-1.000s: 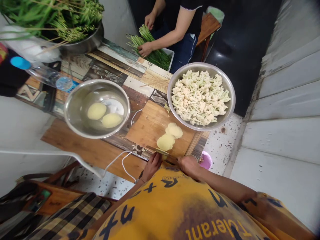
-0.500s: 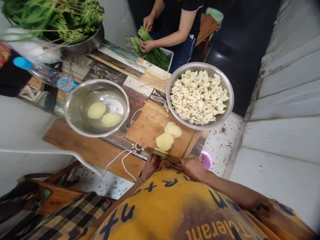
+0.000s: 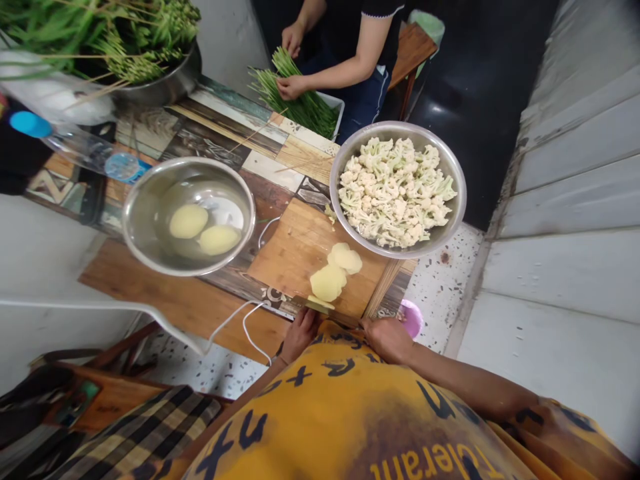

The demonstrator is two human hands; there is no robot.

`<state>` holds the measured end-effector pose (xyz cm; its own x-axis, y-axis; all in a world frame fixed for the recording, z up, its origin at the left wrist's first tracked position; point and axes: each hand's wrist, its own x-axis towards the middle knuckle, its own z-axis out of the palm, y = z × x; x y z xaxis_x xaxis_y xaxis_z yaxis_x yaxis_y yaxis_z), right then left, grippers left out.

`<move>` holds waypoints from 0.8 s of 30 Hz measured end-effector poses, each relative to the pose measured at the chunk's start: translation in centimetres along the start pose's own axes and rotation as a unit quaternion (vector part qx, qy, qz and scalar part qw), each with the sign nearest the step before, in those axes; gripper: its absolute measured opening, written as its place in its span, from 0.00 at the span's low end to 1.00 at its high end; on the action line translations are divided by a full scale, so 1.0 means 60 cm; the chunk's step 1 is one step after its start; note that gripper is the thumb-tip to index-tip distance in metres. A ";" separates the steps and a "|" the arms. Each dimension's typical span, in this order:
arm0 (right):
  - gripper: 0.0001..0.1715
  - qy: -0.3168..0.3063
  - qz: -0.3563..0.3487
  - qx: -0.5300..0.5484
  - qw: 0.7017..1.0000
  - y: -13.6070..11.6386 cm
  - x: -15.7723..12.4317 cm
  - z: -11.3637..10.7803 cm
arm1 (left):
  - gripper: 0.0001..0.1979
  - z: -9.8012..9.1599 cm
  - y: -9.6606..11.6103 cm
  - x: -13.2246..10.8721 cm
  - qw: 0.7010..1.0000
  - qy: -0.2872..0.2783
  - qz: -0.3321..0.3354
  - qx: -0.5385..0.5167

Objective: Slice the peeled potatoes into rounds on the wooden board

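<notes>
My right hand (image 3: 387, 337) is closed around the handle end of a kitchen knife (image 3: 345, 318), at the near edge of a wooden cutting board (image 3: 285, 243). The blade lies low along that edge, its lower part hidden by my shirt. My left hand (image 3: 301, 330) is by the blade's other end, fingers curled at a potato piece (image 3: 320, 304) that shows only as a thin pale strip. Just beyond the blade, overlapping potato slices (image 3: 327, 283) lie on the board. Two peeled potatoes (image 3: 189, 221) sit in water in a steel bowl (image 3: 131, 233) to the left.
A steel basin (image 3: 463, 200) of cauliflower florets stands at the board's far right corner. Far left are a water bottle (image 3: 75, 150) and a bowl (image 3: 170, 87) of skewered greens. Across the table, a person's hands (image 3: 293, 87) handle green stalks. A white cable (image 3: 245, 307) hangs near my left arm.
The view has shifted slightly, so the table things appear a little further left. The knife blade has tilted or sunk a bit beside the potato piece; both hands stay in place.
</notes>
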<state>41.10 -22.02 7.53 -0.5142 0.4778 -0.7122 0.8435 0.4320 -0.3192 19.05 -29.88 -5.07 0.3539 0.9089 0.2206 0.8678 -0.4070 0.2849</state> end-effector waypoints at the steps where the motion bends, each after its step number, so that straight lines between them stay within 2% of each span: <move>1: 0.12 -0.002 0.002 -0.001 1.000 0.000 0.000 0.001 | 0.11 0.000 0.000 0.000 1.000 0.002 0.003 -0.003; 10: 0.12 -0.014 0.006 -0.006 1.000 0.000 0.015 -0.003 | 0.12 0.021 -0.006 -0.016 1.000 0.000 0.006 -0.019; 15: 0.13 -0.019 0.019 -0.007 1.000 -0.006 0.048 0.009 | 0.13 0.022 -0.005 -0.018 1.000 -0.023 0.004 -0.020; 19: 0.13 -0.016 0.031 0.000 0.999 -0.006 0.074 0.018 | 0.15 0.017 -0.004 -0.012 1.000 -0.001 0.010 -0.006; 24: 0.19 0.022 0.026 0.009 0.999 0.001 0.057 0.009 | 0.16 0.011 -0.005 -0.006 1.000 0.009 0.020 -0.019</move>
<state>39.51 -20.76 4.76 -0.4749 0.5333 -0.7000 0.8722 0.3914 -0.2934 18.89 -30.03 -5.84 0.3822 0.8898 0.2493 0.8388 -0.4473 0.3103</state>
